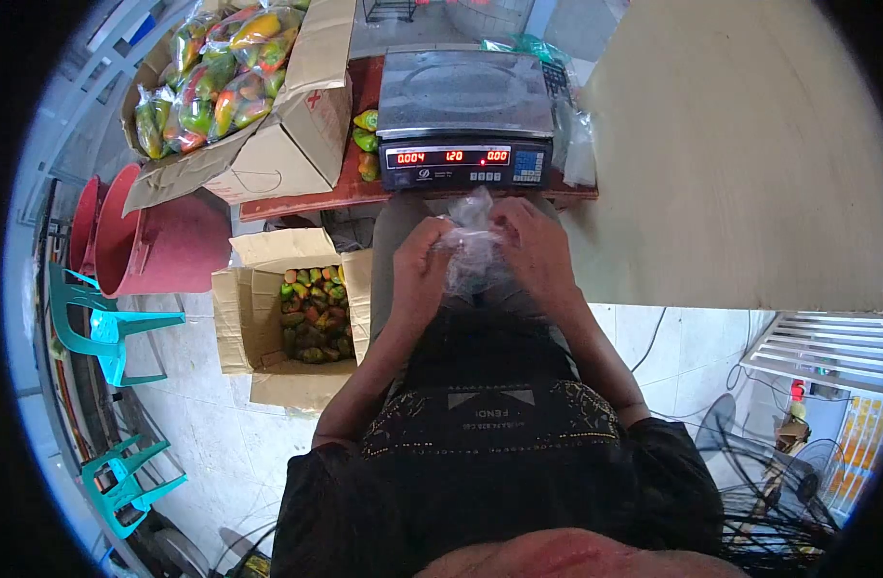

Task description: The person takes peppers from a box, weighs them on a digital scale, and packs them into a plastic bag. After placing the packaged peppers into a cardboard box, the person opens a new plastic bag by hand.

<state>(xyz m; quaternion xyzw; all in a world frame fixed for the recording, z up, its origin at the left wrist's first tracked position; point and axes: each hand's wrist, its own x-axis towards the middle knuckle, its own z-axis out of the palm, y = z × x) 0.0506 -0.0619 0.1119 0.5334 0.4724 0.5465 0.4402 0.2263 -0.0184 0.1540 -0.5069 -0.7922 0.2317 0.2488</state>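
Holding a crumpled clear plastic bag (474, 252) between both hands, above the lap and just in front of the scale (466, 120). Closed at the left grip (424, 265) on one side of the bag, with bent fingers pressed against the film; closed likewise at the right grip (533, 249) on the other side, near the top. Bunched narrow at the upper end, spreading wider and hanging below and between the two grips, touching both. Showing red digits on the scale's front, 0.004, 1.20 and 0.00, on the red table (306, 205). Beside the scale, to the left, a few loose peppers (366, 141); farther left, an open cardboard box (287, 154) full of bagged peppers (210, 91). Down on the floor (200, 424), near the left forearm, another open carton (234, 323) with loose green, yellow and reddish peppers inside.
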